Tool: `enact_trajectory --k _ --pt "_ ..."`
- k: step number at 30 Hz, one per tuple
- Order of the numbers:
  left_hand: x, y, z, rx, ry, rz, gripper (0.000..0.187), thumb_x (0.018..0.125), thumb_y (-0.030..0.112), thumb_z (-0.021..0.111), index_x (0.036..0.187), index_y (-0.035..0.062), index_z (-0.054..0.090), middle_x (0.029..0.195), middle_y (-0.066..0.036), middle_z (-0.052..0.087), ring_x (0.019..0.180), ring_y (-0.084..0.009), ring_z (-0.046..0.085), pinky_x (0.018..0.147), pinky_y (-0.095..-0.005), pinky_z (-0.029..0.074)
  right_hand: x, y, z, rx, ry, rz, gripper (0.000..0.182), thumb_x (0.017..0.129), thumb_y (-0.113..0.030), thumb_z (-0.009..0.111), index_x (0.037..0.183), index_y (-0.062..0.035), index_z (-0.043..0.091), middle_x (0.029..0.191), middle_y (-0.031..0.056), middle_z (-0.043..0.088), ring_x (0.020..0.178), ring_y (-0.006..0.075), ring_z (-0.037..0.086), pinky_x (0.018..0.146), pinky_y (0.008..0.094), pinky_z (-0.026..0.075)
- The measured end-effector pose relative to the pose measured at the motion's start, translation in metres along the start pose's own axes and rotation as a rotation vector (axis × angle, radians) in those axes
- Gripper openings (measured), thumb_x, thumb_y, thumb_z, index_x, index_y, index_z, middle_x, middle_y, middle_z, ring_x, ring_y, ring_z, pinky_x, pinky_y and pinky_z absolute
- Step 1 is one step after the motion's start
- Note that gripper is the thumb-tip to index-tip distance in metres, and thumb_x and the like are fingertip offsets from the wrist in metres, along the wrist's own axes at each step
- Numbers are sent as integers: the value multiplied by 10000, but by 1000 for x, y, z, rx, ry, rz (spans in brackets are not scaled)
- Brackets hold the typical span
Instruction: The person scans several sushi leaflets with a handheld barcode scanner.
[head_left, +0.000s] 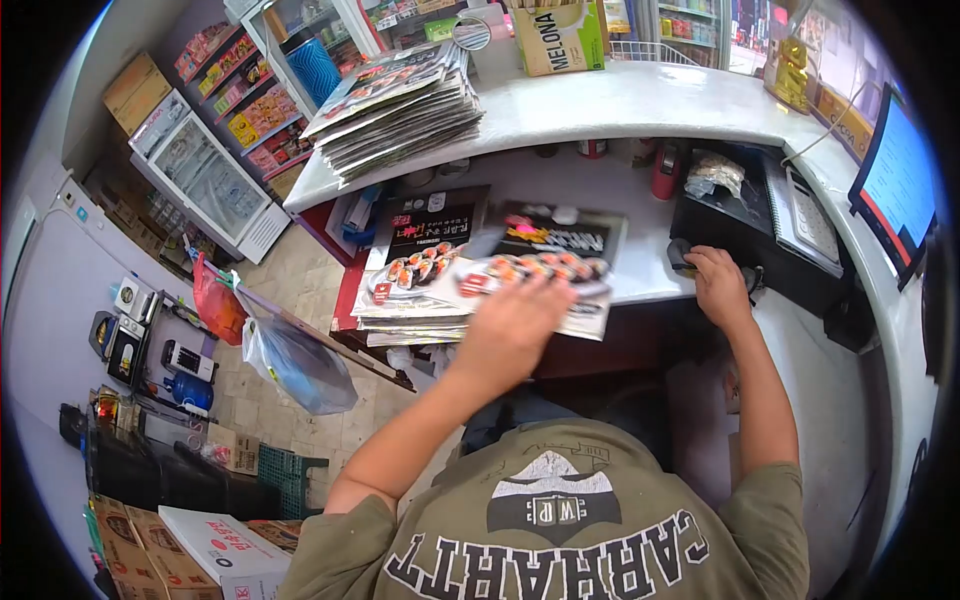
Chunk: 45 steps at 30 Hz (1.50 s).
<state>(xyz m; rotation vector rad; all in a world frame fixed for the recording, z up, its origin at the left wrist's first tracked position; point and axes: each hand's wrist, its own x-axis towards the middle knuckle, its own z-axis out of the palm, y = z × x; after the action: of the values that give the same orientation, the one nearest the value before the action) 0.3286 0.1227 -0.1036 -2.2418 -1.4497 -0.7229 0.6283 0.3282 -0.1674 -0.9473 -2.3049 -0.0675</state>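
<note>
My left hand (pixel 522 322) is on the lower edge of a flat seaweed packet (pixel 590 240), which has a black top and a picture of sliced rolls. Its fingers lie together over the front, blurred by motion, and the thumb is hidden. To the left, a stack of matching packets (pixel 420 255) sits at the desk's edge, partly overlapped by the packet under my hand. On the right side of the desk, my right hand (pixel 718 283) is closed around a small dark handheld device (pixel 682 256), mostly covered by the fingers.
A tall pile of similar packets (pixel 400 115) stands on the raised white counter (pixel 660 92), beside a Melona box (pixel 560 38). A black box (pixel 735 215) and a monitor (pixel 895 185) are at the right. Plastic bags (pixel 295 360) hang at the left.
</note>
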Motion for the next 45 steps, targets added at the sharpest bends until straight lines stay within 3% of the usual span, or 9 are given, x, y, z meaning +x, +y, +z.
enact_trajectory --k 12,16,24,28,34,38,42,44,45 --pt "-8 22 85 -46 -111 -96 750 777 257 711 1451 141 404 1489 -102 388 1405 -297 321 1113 -554 260 1 -2 -2 209 94 103 285 810 48 542 1067 -23 645 1145 143 640 1080 333 591 955 380 463" --pt "-20 8 81 -4 -197 -243 848 718 265 763 1469 165 382 1513 -105 351 1432 -303 271 1113 -591 238 20 -25 6 629 168 262 255 870 51 551 1110 14 628 1122 95 648 1101 205 592 966 306 446" --pt "-34 -3 101 -35 -131 -255 812 692 242 763 1429 159 433 1486 -103 393 1410 -318 308 1117 -579 229 69 -117 57 477 10 -243 342 815 -22 596 1156 -48 612 1203 159 611 1137 361 555 987 440 440" --pt "-38 -6 104 -54 -192 -274 817 667 237 771 1414 144 453 1485 -111 397 1407 -322 314 1113 -592 225 84 -127 70 441 -234 -468 251 812 -74 578 1035 -49 690 1171 133 649 1090 321 591 946 411 487" --pt "-35 -5 98 -91 -139 -246 883 652 254 788 1449 159 419 1515 -104 370 1429 -318 280 1124 -596 203 128 -86 98 -150 -212 230 312 818 -87 548 1090 -103 700 1170 109 650 1094 317 590 947 408 490" --pt "-39 -5 104 -80 -213 -273 918 658 280 800 1471 175 388 1530 -104 339 1428 -313 272 1122 -589 209 119 -131 107 365 -343 -576 342 790 -117 581 1112 -111 694 1170 96 666 1103 288 598 961 375 487" --pt "-34 -4 98 -49 -185 -252 956 651 279 803 1489 181 354 1528 -102 339 1424 -311 279 1126 -589 205 167 -92 111 -61 -321 108 359 850 -102 520 1179 -128 660 1236 116 635 1173 323 565 926 431 498" --pt "-34 -4 95 -46 -221 -258 951 652 279 803 1487 182 358 1530 -101 336 1424 -312 278 1125 -589 208 159 -106 115 -64 -352 151 365 832 -115 546 1177 -130 662 1230 110 639 1151 325 574 930 428 494" --pt "-35 -5 95 -37 -222 -255 951 652 279 803 1487 182 358 1530 -101 336 1424 -312 278 1125 -589 208 146 -119 122 49 -370 -154 366 816 -110 562 1164 -130 671 1203 112 647 1122 328 581 931 426 493"
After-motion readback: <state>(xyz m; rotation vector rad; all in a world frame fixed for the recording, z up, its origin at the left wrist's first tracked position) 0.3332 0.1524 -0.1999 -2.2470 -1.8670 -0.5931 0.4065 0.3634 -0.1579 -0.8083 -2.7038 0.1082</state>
